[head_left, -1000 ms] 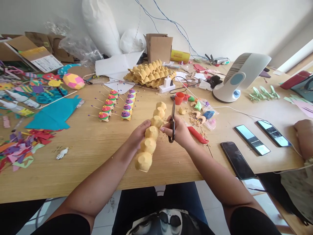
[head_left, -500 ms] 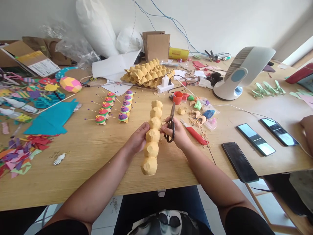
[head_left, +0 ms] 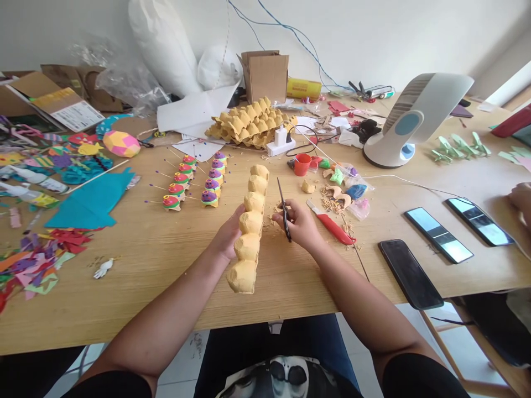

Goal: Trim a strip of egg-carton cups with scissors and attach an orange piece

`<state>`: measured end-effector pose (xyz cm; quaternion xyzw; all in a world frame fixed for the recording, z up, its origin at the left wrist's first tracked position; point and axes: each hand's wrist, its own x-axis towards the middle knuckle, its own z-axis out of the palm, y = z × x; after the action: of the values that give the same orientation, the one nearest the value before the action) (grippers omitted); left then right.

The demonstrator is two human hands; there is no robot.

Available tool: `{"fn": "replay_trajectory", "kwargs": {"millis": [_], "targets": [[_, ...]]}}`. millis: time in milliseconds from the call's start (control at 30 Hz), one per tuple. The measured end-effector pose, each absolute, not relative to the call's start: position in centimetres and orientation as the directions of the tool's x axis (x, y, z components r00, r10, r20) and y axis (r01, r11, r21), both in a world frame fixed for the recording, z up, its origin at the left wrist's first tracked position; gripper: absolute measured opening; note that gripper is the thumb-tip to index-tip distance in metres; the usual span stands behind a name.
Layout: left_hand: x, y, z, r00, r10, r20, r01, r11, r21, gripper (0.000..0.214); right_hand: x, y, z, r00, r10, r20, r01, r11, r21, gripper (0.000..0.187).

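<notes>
My left hand [head_left: 227,235] grips a long yellow egg-carton strip [head_left: 248,228] of several cups, held lengthwise above the wooden table [head_left: 145,260]. My right hand [head_left: 299,224] is closed on black scissors [head_left: 284,214], blades pointing away from me, just right of the strip's middle. Small cardboard scraps lie under the scissors. Two rows of painted egg-cup figures [head_left: 194,181] with pins stand to the left of the strip's far end.
A red utility knife [head_left: 332,224] lies right of my hand. Three phones [head_left: 438,242] rest at the right, a white fan [head_left: 412,119] behind them. Yellow egg trays [head_left: 248,122], a cardboard box [head_left: 265,74] and coloured paper cutouts [head_left: 50,182] crowd the back and left. Another person's hand [head_left: 522,196] shows at far right.
The strip has tilted so its near end swings left. The scissors have turned from leaning right to leaning left, close beside the strip.
</notes>
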<state>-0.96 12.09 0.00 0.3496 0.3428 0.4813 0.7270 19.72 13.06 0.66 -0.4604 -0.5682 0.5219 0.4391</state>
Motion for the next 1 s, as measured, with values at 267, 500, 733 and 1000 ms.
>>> {"fn": "replay_trajectory", "kwargs": {"millis": [267, 500, 733, 1000], "targets": [[-0.3, 12.2, -0.5, 0.322, 0.938, -0.129, -0.490, 0.282, 0.825, 0.036, 18.8, 11.6, 1.9, -0.434, 0.900, -0.045, -0.269, -0.178, -0.946, 0.060], [-0.4, 12.0, -0.7, 0.384, 0.922, -0.054, -0.502, 0.258, 0.826, 0.053, 19.0, 12.3, 1.0, -0.309, 0.951, -0.011, -0.285, -0.104, -0.953, 0.057], [-0.7, 12.0, 0.0, 0.318, 0.948, -0.028, -0.554, 0.210, 0.805, 0.052, 19.4, 12.3, 1.2, -0.275, 0.961, 0.043, -0.132, 0.007, -0.991, 0.051], [-1.5, 12.2, 0.4, 0.241, 0.970, 0.002, -0.637, 0.156, 0.755, 0.053, 20.3, 12.1, 1.3, -0.434, 0.861, 0.264, 0.336, 0.427, -0.840, 0.026]]}}
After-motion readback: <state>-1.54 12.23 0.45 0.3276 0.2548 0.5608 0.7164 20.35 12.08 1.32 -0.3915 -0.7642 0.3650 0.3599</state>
